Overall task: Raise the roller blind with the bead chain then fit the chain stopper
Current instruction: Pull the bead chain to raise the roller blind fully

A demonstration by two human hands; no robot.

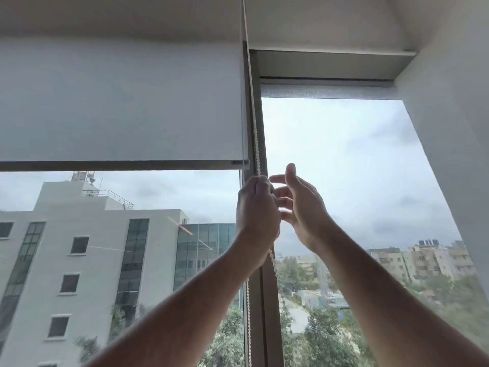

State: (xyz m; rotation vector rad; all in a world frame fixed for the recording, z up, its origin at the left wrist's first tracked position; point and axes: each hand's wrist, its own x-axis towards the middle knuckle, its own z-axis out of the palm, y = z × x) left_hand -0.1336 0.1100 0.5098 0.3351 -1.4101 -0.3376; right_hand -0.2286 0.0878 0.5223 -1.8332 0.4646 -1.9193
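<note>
Two hands work at the window post in the head view, the only view there is. The left hand is closed in a fist around the bead chain, gripping it just below the level of the blind's bottom bar. The right hand is spread open just beside it, fingers reaching toward the chain but pinching nothing that I can see. The chain runs from the ceiling recess down along the mullion, passes through the left fist, and a strand of it hangs below the wrist, with another strand lower on the left side of the post.

Judging by the roller blind, which covers only the upper part of the left pane, the raising step is in hand and not finished. The next move seems to call for the right hand to close on the chain above or below the fist so the pull can go hand over hand, on the correct strand of the loop.

No chain stopper is visible anywhere, so fitting it looks some way off. To the right, a second blind sits almost fully rolled up. Nothing blocks the hands; the two close strands could be confused, and the left forearm hides part of the lower chain.
</note>
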